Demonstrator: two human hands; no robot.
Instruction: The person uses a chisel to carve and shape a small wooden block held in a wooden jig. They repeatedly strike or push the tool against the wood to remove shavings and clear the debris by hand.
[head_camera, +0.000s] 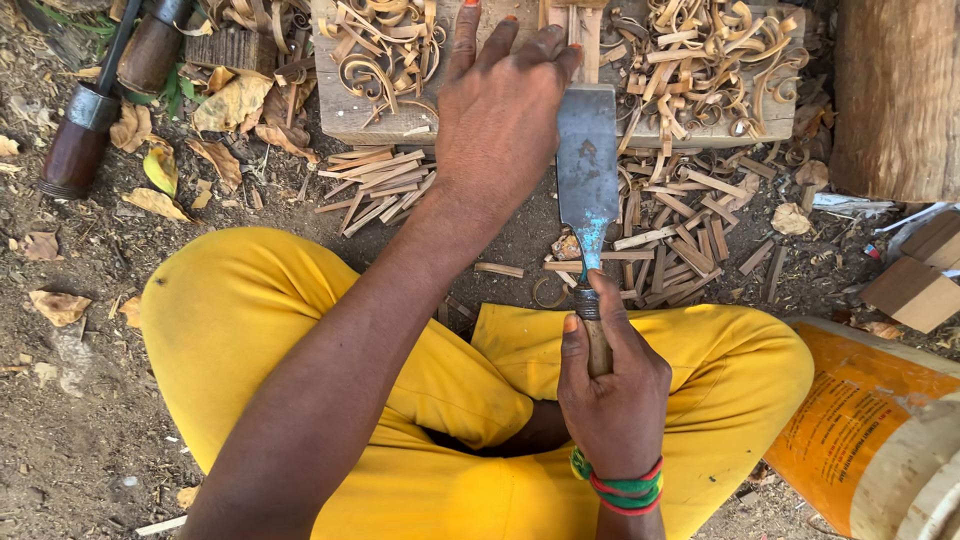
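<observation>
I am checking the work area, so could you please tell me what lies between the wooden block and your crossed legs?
In the head view, wood strips and shavings lie on the dirt between the wooden block and the legs; the chisel crosses that stretch.
</observation>
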